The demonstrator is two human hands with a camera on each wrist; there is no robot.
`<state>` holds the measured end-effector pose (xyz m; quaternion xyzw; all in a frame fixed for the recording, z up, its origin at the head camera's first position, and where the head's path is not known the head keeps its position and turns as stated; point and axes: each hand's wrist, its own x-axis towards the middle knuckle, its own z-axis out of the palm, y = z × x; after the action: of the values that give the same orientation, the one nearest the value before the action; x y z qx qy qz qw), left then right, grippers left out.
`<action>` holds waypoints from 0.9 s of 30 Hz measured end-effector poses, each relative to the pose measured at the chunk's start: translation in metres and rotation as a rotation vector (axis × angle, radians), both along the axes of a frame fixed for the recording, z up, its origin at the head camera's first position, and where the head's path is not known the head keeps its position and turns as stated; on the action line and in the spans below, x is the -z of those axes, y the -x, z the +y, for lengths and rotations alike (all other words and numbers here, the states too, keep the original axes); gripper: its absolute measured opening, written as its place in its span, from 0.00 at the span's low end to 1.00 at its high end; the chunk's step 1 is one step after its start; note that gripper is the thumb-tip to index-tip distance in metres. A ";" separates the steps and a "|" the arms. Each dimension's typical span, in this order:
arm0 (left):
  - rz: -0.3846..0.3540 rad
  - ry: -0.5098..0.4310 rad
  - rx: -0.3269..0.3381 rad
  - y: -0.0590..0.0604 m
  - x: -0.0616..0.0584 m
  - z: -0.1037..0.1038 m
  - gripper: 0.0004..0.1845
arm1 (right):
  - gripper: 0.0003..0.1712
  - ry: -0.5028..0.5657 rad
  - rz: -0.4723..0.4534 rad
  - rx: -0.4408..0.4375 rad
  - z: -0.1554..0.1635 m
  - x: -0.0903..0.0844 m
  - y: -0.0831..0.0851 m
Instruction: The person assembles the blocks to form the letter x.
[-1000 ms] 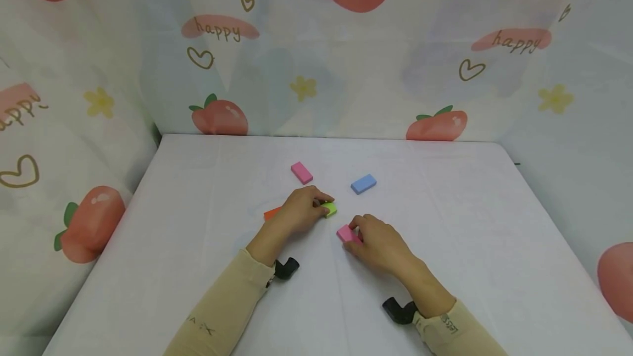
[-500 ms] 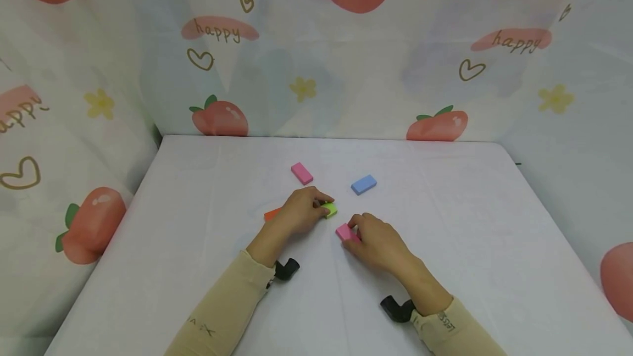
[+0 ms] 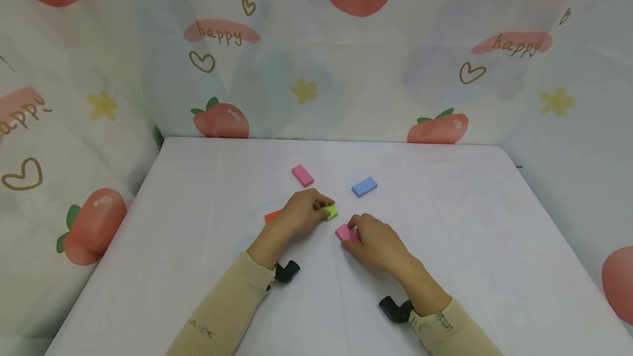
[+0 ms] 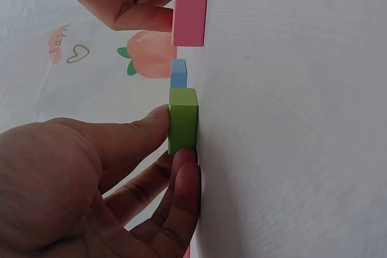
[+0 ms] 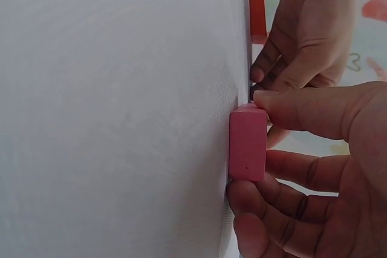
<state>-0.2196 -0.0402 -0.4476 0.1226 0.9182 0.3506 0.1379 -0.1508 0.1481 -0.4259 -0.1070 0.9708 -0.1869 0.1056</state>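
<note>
Left grip (image 3: 299, 214): my thumb and fingers pinch the green block (image 3: 329, 211), which sits on the worktop (image 3: 198, 246).
Right grip (image 3: 378, 242): my thumb and fingers clasp the near pink block (image 3: 344, 232), also down on the worktop.
Gap: green block and near pink block lie near each other, apart, not touching.
Orange block (image 3: 272, 216): just behind my left hand, partly hidden by it.
Far pink block (image 3: 302, 175): flat, beyond my left hand.
Blue block (image 3: 364, 186): flat, beyond both hands, well apart from the far pink one.
Risk, left: my knuckles sit close to the orange block; a sideways drag could nudge it.
Risk, right: hold is on the block's edges; a loose pinch could let it tip or slip, I judge.
Risk, both: hands close together; fingers could collide and knock either block.
</note>
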 end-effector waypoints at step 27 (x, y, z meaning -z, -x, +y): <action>0.018 0.011 -0.002 0.000 0.002 0.000 0.15 | 0.22 0.007 -0.034 0.025 -0.005 0.001 0.005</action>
<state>-0.2191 -0.0401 -0.4492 0.1244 0.9214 0.3446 0.1300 -0.1558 0.1436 -0.4266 -0.0921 0.9695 -0.1934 0.1196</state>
